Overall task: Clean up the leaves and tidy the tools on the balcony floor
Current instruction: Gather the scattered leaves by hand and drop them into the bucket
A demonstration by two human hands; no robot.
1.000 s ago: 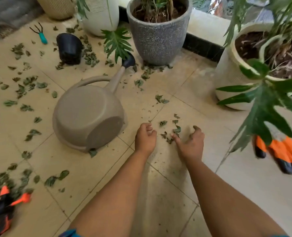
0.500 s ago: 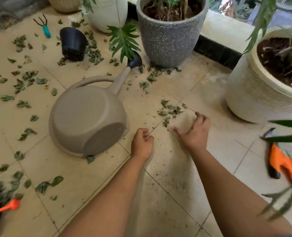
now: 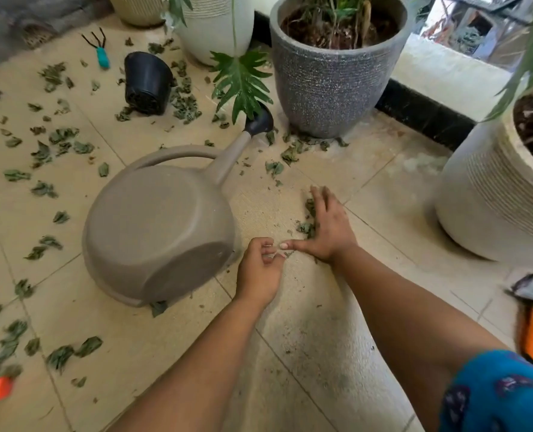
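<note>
My right hand lies flat on the tile, fingers straight, its inner edge against a small heap of leaves. My left hand hovers just beside the right thumb, fingers loosely curled; whether it holds scraps I cannot tell. These leaves look dry, light and brittle (they would likely crumble if pinched), so I judge scooping between both palms is best. More leaves lie scattered beyond the tipped watering can, and the hand rake lies well apart.

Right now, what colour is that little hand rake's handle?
Teal, with black prongs; the hand rake shows in the head view.
</note>
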